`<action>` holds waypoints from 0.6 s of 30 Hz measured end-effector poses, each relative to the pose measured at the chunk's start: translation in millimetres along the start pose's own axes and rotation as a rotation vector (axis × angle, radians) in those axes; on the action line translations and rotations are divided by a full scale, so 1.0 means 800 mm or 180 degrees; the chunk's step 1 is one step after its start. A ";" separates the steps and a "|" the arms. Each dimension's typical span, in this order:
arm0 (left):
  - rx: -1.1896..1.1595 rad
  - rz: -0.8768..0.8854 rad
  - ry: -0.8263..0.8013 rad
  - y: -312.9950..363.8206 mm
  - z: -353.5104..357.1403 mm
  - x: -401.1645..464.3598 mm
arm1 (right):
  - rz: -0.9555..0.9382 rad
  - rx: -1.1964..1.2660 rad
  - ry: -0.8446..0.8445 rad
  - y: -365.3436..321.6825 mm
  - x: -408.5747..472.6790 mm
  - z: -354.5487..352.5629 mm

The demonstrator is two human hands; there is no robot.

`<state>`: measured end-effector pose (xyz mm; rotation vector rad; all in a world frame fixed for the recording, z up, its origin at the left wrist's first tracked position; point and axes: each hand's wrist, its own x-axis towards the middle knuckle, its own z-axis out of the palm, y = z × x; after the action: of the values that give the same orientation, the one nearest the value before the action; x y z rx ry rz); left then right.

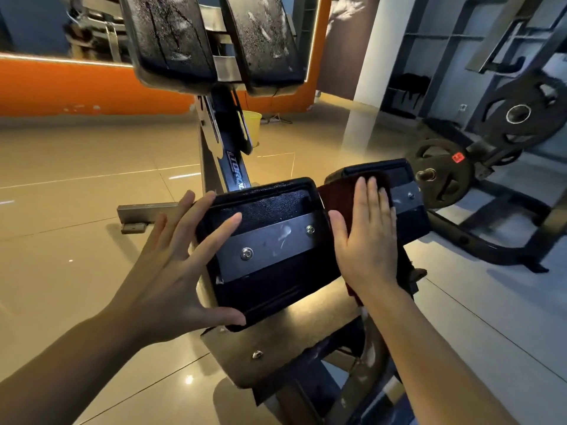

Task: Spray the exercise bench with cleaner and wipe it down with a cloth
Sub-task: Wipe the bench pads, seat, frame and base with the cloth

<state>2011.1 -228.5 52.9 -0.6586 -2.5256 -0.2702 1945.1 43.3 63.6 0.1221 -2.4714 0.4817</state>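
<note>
Left hand (pixel 171 265) steadying pad (pixel 270 216), right hand (pixel 368 240) pressing cloth (pixel 334 194)

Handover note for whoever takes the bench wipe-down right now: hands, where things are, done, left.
Left hand: open, fingers spread around the near left pad, steadying it.
Right hand: open, flat on the dark red cloth, pressing it onto the near right pad.
Spray bottle: not in view.
Done: the two upper pads carry spray droplets and streaks.
Left: wipe those upper pads; finish the near pads. The metal plate on the left pad shows a smear.
</note>
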 end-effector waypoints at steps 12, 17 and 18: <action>-0.0034 -0.0054 -0.0061 0.009 0.000 -0.003 | 0.0007 -0.0003 0.0035 0.075 -0.147 0.016; -0.0040 -0.0152 -0.0029 0.010 0.001 -0.002 | 0.0351 0.0132 -0.0180 0.055 -0.141 0.007; -0.0031 -0.0176 -0.0043 0.009 0.002 -0.002 | 0.0401 0.0170 -0.0244 0.046 -0.129 0.004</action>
<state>2015.5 -222.7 51.1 -0.5968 -2.5599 -0.2987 2019.3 73.6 -10.6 0.0065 -2.5525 0.6074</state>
